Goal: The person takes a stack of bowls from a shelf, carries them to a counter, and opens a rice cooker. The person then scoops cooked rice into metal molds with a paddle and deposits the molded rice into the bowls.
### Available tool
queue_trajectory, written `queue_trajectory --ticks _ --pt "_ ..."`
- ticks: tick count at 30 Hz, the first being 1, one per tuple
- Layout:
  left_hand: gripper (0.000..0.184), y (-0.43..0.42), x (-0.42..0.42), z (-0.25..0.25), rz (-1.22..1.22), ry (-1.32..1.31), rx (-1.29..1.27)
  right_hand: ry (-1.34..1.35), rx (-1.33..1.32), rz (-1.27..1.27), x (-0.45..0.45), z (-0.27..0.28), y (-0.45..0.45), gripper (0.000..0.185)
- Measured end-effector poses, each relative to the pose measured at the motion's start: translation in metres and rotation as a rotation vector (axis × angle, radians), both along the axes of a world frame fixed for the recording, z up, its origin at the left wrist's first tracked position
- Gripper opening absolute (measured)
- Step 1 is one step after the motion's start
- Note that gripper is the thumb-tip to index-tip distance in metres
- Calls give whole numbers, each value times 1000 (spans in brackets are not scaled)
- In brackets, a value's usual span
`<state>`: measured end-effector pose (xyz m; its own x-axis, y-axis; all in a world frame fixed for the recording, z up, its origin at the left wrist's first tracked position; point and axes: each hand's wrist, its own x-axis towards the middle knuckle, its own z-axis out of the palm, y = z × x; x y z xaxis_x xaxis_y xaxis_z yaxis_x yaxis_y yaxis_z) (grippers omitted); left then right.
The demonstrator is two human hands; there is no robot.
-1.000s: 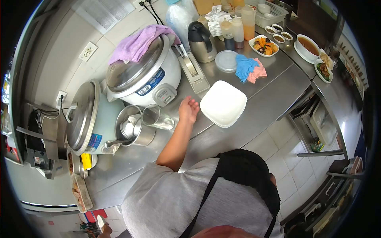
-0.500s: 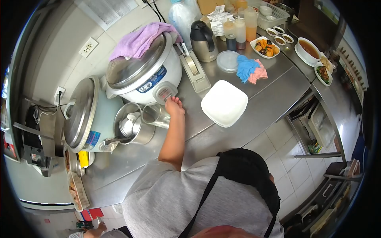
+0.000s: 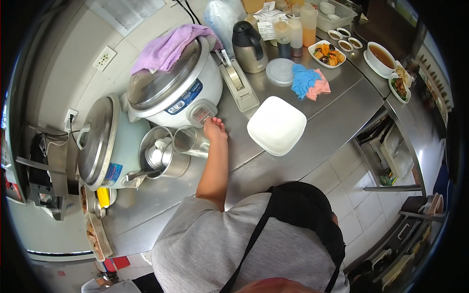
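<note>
My left hand [image 3: 215,129] is at the lower edge of the control panel [image 3: 201,113] on a large white rice cooker [image 3: 161,105]. Its fingers are curled in, and the tips at the panel are too small to make out. A clear plastic jug [image 3: 188,140] lies close beside my wrist. Left of it is a steel pot [image 3: 178,165] with white pieces and a handled utensil inside. To the right of my hand sits a white squarish dish [image 3: 276,126]. Only a sliver of skin shows beyond my black apron; my right hand is not in view.
A second cooker [image 3: 105,141] stands at the left. Behind are a tape dispenser [image 3: 239,87], a thermos jug [image 3: 248,49], sauce bottles [image 3: 295,36] and blue and pink cloths [image 3: 307,82]. Filled dishes and a soup bowl [image 3: 380,57] stand at the right. Another person's sleeve [image 3: 110,287] appears at bottom left.
My left hand stays at the rice cooker's panel. The view has shifted slightly. At bottom left, the other person has moved, and their hand shows less.
</note>
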<state>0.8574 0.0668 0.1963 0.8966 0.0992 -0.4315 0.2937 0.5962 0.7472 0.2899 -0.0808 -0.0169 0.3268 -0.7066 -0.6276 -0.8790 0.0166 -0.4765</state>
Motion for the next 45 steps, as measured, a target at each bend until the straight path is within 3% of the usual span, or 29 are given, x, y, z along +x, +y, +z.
queue_trajectory --ticks 5,8,14,19,31,34,45 --pt "14 0 2 -1 0 47 25 11 52 -45 -1 -31 -3 52" --pt "13 2 2 0 -18 65 62 -45 44 -83 3 5 1 52" --pt "13 1 2 4 -19 60 109 19 15 18 -5 -9 -2 53" --pt "14 4 1 0 20 42 41 -23 41 -52 -7 -10 4 52" --pt "30 2 -4 -2 -71 185 2 16 27 -11 0 -1 2 55" --pt "33 5 -1 -11 -92 77 53 -32 57 -54 -3 -4 2 56" --pt "24 4 -5 -5 -93 53 121 18 52 -17 3 13 1 54"
